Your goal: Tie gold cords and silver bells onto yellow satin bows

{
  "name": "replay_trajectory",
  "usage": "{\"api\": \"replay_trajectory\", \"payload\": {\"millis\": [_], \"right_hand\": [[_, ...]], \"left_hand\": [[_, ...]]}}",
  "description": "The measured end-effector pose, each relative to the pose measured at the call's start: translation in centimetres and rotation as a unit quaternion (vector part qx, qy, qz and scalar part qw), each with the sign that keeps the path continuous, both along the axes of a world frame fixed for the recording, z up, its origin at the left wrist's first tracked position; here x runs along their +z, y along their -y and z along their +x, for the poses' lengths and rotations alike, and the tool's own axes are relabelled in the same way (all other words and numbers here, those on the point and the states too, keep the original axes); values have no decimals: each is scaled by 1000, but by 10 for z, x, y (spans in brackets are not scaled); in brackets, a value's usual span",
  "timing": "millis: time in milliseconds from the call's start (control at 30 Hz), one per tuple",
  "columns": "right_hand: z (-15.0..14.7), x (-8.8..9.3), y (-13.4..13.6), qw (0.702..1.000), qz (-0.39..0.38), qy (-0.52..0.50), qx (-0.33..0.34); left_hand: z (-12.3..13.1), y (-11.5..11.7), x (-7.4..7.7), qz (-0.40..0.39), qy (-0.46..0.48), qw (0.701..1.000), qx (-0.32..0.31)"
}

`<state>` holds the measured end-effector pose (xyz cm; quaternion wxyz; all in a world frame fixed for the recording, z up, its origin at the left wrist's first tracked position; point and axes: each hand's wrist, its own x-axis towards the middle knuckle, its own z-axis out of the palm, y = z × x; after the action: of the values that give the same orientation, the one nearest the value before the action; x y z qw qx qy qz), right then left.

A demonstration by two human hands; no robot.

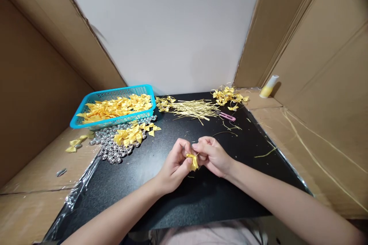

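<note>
Above the middle of the black table (161, 206), my left hand (172, 172) is closed, pinching a small yellow ribbon bow (194, 162) between thumb and fingers. Close beside it, my right hand (216, 157) has its thumb and fingertips pressed together at the bow's upper edge. A thin strand seems to run between the bow and these fingertips, too fine to identify. Beyond my hands lies a loose pile of gold wire ties (195, 109). Pink-handled snips (228, 116) rest at the pile's right end.
At the back left stands a turquoise basket (115, 121) of yellow bows. Silver beads (112, 154) spread before it, with loose bows (130, 136) on top. Bows with wires (225, 95) are heaped at the back right, near a white-and-yellow cone (269, 87). Cardboard walls flank the table.
</note>
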<state>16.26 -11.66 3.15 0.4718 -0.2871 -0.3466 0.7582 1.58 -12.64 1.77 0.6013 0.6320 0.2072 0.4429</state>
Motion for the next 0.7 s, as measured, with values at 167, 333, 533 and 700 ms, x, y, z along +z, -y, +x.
{"api": "replay_trajectory", "payload": {"millis": [167,333,533,700], "right_hand": [[7,3,-7,1000,-5,-27,-13],[16,5,-16,999,2,-37,-33],[22,5,-23,999,12,-25,-44],[28,5,-25,1000,16,4,-11]], "left_hand": [[-1,0,-1,16,8,1000,-9],[-3,1,-1,26,-16,1000,5],[-4,1,2,16,-44,999,26],[-5,2,8,-40,-31,999,15]]}}
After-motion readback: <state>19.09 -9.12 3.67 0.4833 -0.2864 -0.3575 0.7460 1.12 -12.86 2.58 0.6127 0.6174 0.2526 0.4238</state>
